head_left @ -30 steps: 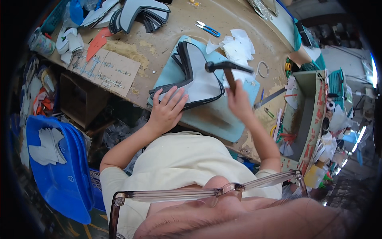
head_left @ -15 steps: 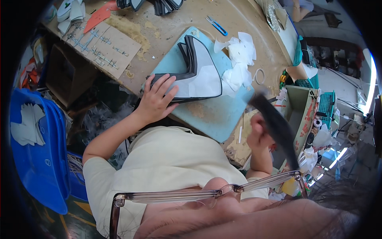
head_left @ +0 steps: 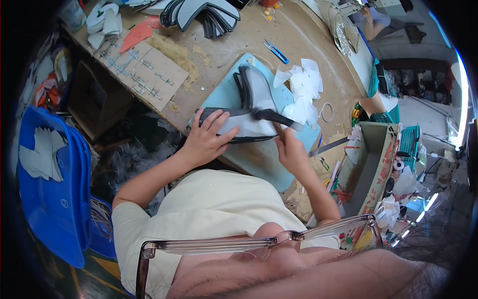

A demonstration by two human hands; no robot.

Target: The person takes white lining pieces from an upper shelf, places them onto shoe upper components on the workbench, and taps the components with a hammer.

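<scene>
A stack of grey, black-edged V-shaped shoe-upper pieces (head_left: 257, 84) lies on a light blue board (head_left: 249, 162) on the workbench. My left hand (head_left: 206, 138) rests on the stack's left end, fingers stretched out and slightly spread. My right hand (head_left: 294, 152) is closed around the wooden handle of a hammer. The hammer's dark head (head_left: 274, 117) is down against the top of the stack, near its bend, and hides part of the pieces.
Crumpled white sheets (head_left: 302, 92) lie at the board's right edge, with blue thread snips (head_left: 276, 51) beyond. A cardboard sheet (head_left: 144, 74) sits at left. More pieces (head_left: 201, 17) lie at the far side. An open drawer (head_left: 363, 164) stands right; blue tubs (head_left: 50, 194) stand left.
My right hand has swung the hammer from raised at the right, down and leftward onto the stack. The left hand still rests on the pieces. The whole view has shifted slightly.
</scene>
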